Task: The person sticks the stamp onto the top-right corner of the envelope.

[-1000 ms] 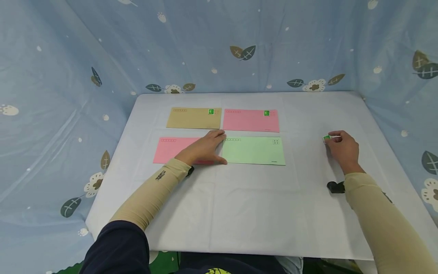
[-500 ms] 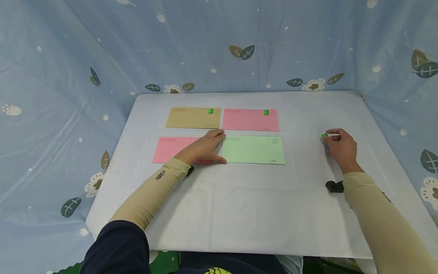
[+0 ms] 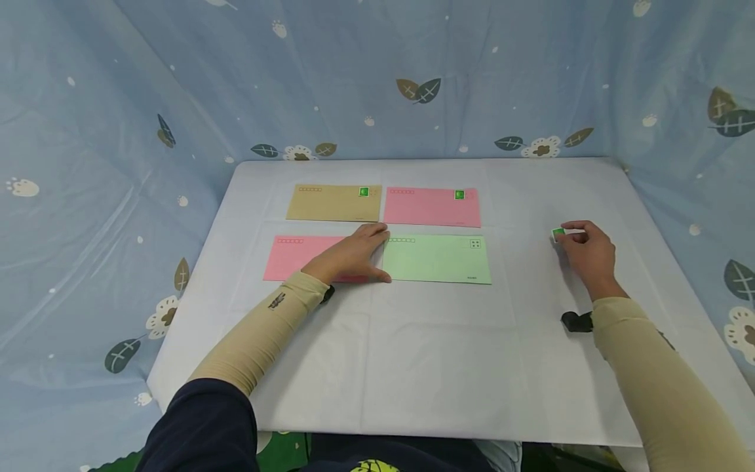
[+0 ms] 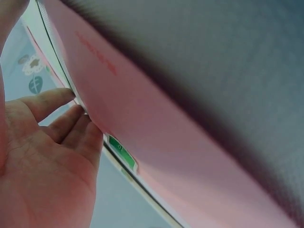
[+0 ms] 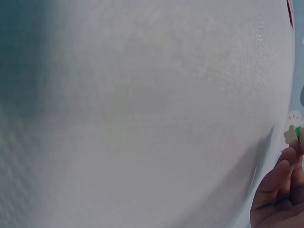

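My right hand [image 3: 592, 257] pinches a small green stamp [image 3: 557, 232] with a white border between thumb and forefinger, over the right part of the table. In the right wrist view only curled fingers [image 5: 280, 183] and a bit of green show at the right edge. My left hand [image 3: 352, 254] lies across the near pink envelope [image 3: 295, 257], fingers spread, its tips at the left edge of the light green envelope [image 3: 436, 262]. That envelope has a printed square at its top right corner. The left wrist view shows a green stamp [image 4: 122, 153] on the pink envelope by the fingertips.
Behind these lie a tan envelope [image 3: 330, 204] and a second pink envelope [image 3: 425, 208], each with a green stamp at its upper right. A white cloth covers the table [image 3: 436, 367]. Blue patterned curtains [image 3: 354, 78] hang around its back and sides.
My right hand has shifted slightly left with the stamp, mostly in the first half second. The left hand and the envelopes have stayed in place.
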`<state>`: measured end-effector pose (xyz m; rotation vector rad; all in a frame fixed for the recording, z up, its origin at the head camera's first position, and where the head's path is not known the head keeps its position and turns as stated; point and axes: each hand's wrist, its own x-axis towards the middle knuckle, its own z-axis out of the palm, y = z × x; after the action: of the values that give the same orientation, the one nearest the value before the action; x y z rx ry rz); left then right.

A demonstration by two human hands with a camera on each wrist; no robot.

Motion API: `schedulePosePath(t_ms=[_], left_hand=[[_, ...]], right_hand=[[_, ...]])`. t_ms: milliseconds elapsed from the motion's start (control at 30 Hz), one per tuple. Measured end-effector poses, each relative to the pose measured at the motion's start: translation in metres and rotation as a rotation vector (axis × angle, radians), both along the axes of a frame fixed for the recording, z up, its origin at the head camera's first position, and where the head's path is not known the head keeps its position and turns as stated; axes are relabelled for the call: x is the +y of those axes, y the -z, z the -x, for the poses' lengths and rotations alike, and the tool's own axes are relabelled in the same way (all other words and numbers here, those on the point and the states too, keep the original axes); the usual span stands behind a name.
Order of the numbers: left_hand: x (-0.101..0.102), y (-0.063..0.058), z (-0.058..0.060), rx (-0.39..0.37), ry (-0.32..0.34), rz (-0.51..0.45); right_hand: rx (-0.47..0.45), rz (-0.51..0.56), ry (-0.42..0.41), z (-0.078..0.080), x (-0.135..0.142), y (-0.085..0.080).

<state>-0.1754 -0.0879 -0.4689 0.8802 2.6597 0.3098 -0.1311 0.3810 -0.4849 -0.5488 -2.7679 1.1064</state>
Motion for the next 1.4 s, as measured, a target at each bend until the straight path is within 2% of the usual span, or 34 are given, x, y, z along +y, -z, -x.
schedulePosePath(t_ms=[500, 733, 1133, 1400], left_hand=[[-0.001, 0.001, 0.0, 0.009, 0.009, 0.006], [0.0, 0.001, 0.0, 0.018, 0.006, 0.015], [0.0, -0.001, -0.001, 0.022, 0.006, 0.016], [0.001, -0.002, -0.001, 0.011, 0.002, 0.017]], right_hand=[[0.012, 0.055, -0.011, -0.002, -0.014, -0.002], [0.057, 0.05, -0.041, -0.004, -0.017, -0.002], [0.093, 0.095, -0.053, -0.004, -0.028, -0.003], [0.104, 0.082, -0.066, -0.003, -0.034, -0.004]])
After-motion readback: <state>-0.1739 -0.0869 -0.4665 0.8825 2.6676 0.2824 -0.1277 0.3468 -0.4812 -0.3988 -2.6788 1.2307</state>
